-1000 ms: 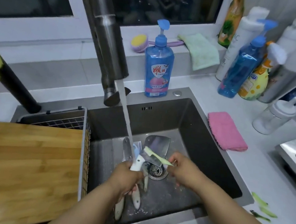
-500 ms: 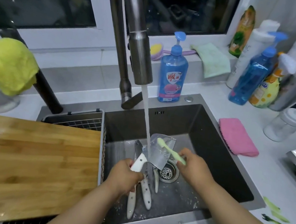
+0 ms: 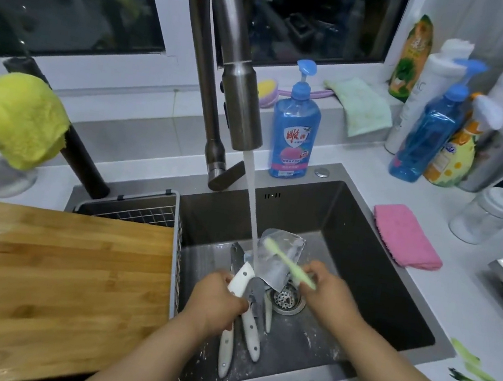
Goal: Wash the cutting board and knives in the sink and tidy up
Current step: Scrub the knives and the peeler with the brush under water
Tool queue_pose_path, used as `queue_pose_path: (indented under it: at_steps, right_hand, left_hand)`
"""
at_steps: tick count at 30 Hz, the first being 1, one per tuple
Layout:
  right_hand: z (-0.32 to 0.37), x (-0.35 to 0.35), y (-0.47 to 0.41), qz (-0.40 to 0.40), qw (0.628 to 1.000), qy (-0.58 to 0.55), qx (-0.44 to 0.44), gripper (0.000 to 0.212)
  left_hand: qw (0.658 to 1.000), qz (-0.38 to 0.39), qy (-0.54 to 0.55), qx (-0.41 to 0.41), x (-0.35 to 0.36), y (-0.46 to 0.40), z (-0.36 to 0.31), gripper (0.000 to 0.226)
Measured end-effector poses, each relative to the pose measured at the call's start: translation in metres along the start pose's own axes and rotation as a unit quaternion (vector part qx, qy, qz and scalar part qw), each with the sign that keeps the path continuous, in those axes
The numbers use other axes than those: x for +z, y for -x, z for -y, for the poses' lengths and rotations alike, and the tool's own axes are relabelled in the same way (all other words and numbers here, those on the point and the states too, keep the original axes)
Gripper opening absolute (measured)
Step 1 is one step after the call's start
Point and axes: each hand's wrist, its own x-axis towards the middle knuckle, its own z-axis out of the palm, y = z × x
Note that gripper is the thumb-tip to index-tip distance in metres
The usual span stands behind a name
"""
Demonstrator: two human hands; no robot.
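Note:
My left hand (image 3: pixel 215 301) grips the white handle of a cleaver (image 3: pixel 279 259), holding its wide blade up under the running water over the steel sink (image 3: pixel 371 263). My right hand (image 3: pixel 328 291) holds a pale green brush (image 3: pixel 290 264) with its head against the blade. Three white-handled knives (image 3: pixel 249 334) lie on the sink floor beside the drain (image 3: pixel 286 299). The wooden cutting board (image 3: pixel 48 288) rests over the left side of the sink on a wire rack.
The tall faucet (image 3: pixel 227 69) pours a stream into the sink. A blue soap bottle (image 3: pixel 294 132) stands behind it. A pink cloth (image 3: pixel 405 236), several bottles and green peel scraps (image 3: pixel 470 367) sit on the right counter. A yellow cloth (image 3: pixel 16 118) hangs at left.
The view has tilted up and shifted. The cleaver blade has risen under the stream, and the brush has moved from the blade's lower edge up onto its face.

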Motion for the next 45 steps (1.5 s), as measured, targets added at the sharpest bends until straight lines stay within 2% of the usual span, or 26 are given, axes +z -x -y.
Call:
queue_pose_path:
  at_steps: [2,3,5,7,10,12,14,16,18,20,23,25,28,30,32,35,37,41,43,45]
  right_hand:
    - [-0.006,-0.008,-0.002,-0.032,0.999,-0.004,0.028,0.014]
    - [-0.006,-0.008,0.000,-0.013,1.000,-0.006,0.020,0.015]
    - [-0.001,-0.001,0.010,0.050,0.999,-0.004,-0.006,0.015]
    - [-0.001,0.001,0.013,0.023,1.000,0.013,-0.013,0.014]
    - [-0.004,-0.016,0.005,-0.091,0.996,-0.023,0.005,0.011]
    - [-0.002,-0.021,0.004,-0.101,0.993,-0.063,0.009,0.009]
    - [0.001,-0.015,0.010,-0.074,0.993,-0.094,0.006,0.006]
    - [0.005,-0.004,0.020,-0.009,0.995,-0.104,-0.009,0.006]
    - [0.007,0.008,0.024,0.048,0.994,-0.087,-0.040,0.012]
    - [0.005,0.012,0.018,0.045,0.996,-0.070,-0.046,0.013]
    - [-0.002,0.000,0.001,-0.008,0.999,-0.033,0.011,0.006]
    - [-0.005,-0.007,0.000,-0.012,1.000,-0.021,0.008,0.007]
    - [0.005,-0.002,0.017,0.077,0.991,-0.101,-0.041,0.007]
    - [0.010,0.002,0.019,0.091,0.990,-0.086,-0.070,0.006]
    - [0.012,-0.002,0.006,0.041,0.995,-0.059,-0.071,0.006]
    - [0.008,-0.020,-0.014,-0.035,0.999,0.005,-0.018,0.010]
    - [0.006,-0.027,-0.015,-0.055,0.998,0.030,0.000,0.013]
    - [0.014,-0.019,0.017,-0.008,1.000,-0.004,-0.025,0.007]
    - [0.023,-0.008,0.037,0.045,0.997,-0.039,-0.047,0.008]
    - [0.025,-0.002,0.043,0.056,0.996,-0.036,-0.063,0.008]
  left_hand:
    - [1.000,0.000,0.009,-0.002,0.000,0.001,-0.001,0.043]
    - [1.000,-0.001,0.012,-0.001,0.000,0.000,-0.001,0.046]
    - [0.999,0.007,0.043,-0.009,0.002,-0.002,0.001,0.044]
    - [0.988,0.030,0.142,-0.043,0.004,-0.003,0.002,0.034]
    - [0.936,0.099,0.313,-0.130,0.005,0.001,-0.002,0.017]
    - [0.904,0.153,0.352,-0.187,0.004,0.002,-0.002,0.006]
    - [0.874,0.207,0.373,-0.233,0.003,-0.001,0.001,0.016]
    - [0.838,0.255,0.411,-0.252,0.001,-0.002,0.002,0.020]
    - [0.802,0.298,0.454,-0.250,-0.001,-0.001,0.001,0.025]
    - [0.782,0.328,0.476,-0.234,-0.002,0.001,0.004,0.028]
    - [0.781,0.347,0.477,-0.205,-0.005,0.006,0.008,0.027]
    - [0.780,0.352,0.478,-0.199,-0.007,0.006,0.012,0.027]
    - [0.765,0.372,0.486,-0.201,-0.012,0.004,0.015,0.034]
    - [0.770,0.381,0.474,-0.194,-0.014,0.006,0.014,0.037]
    - [0.771,0.399,0.464,-0.176,-0.016,0.009,0.012,0.043]
    - [0.760,0.432,0.461,-0.151,-0.021,0.011,0.010,0.054]
    - [0.755,0.436,0.468,-0.145,-0.023,0.010,0.010,0.060]
    - [0.760,0.412,0.482,-0.142,-0.027,0.006,0.011,0.068]
    - [0.765,0.400,0.484,-0.142,-0.030,0.004,0.011,0.063]
    - [0.773,0.391,0.479,-0.145,-0.032,0.004,0.008,0.054]
